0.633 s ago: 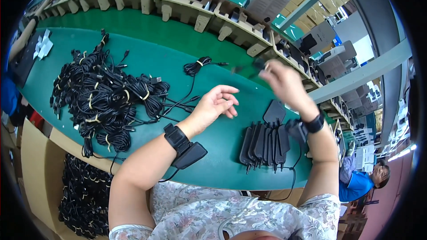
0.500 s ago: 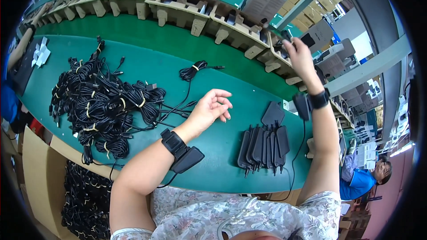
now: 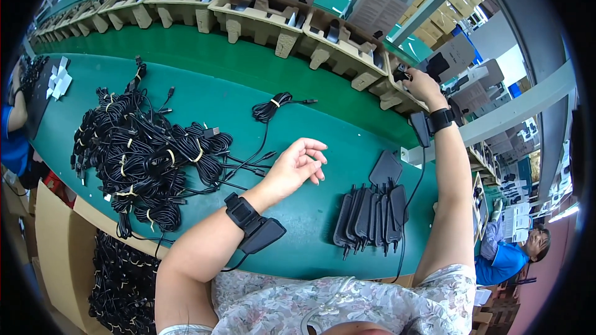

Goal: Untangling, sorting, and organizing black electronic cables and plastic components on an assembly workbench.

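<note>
My left hand (image 3: pixel 299 162) hovers over the green table (image 3: pixel 273 257), its fingers loosely bent, apart and holding nothing. To its left lies a big heap of black cable bundles (image 3: pixel 139 155), tied with pale bands. One tied cable (image 3: pixel 273 107) lies apart beyond the hand. At the far right my right hand (image 3: pixel 423 87) reaches into a brown moulded-pulp tray (image 3: pixel 392 94). Its fingers are closed around something dark that they mostly hide. Nearer me stands a row of flat black devices with short prongs (image 3: pixel 369 220), and one more flat black piece (image 3: pixel 386 169) lies beyond them.
Pulp trays (image 3: pixel 251 22) with dark parts and upright printed cards line the green belt (image 3: pixel 186 43) behind the table. A metal post (image 3: pixel 509 102) slants past my right arm. A carton of cables (image 3: pixel 121 285) stands lower left. People in blue work at both sides.
My right hand has come down from above the trays into the rightmost one near it. My left hand has hardly moved. At the left edge, another person's arm has shifted, with dark cables beside it.
</note>
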A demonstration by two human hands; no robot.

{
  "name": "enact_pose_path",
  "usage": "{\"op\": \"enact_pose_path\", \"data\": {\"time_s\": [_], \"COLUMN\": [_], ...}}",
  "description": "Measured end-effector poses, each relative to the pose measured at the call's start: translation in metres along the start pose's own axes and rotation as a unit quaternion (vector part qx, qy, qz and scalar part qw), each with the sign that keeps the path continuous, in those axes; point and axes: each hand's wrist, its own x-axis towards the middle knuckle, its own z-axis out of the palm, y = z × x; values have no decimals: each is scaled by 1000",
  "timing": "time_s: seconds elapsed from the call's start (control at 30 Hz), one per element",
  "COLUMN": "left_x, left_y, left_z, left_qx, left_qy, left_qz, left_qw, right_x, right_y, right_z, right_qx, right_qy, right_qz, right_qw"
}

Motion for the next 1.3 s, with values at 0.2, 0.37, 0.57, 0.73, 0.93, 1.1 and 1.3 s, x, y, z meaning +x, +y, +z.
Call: {"op": "enact_pose_path", "data": {"time_s": [0.2,0.37,0.57,0.73,0.93,1.1,1.3], "left_x": [2,4,0,0,2,2,4], "left_y": [1,-3,-5,-7,-3,-1,-3], "left_z": [-1,-2,1,1,4,3,6], "left_qx": [22,40,71,71,62,114,120], "left_qy": [-8,5,16,11,33,47,36], "left_qz": [3,15,17,23,27,24,27], "left_qw": [1000,999,997,997,997,992,992], "right_x": [49,69,85,100,105,118,86], "right_y": [7,-6,7,24,37,57,61], "right_z": [26,47,58,75,78,92,88], "right_qx": [5,32,132,214,113,31,100], "right_qy": [-4,79,70,78,160,151,159], "right_qz": [13,76,82,103,50,-71,-8], "right_qw": [1000,993,985,968,979,986,982]}}
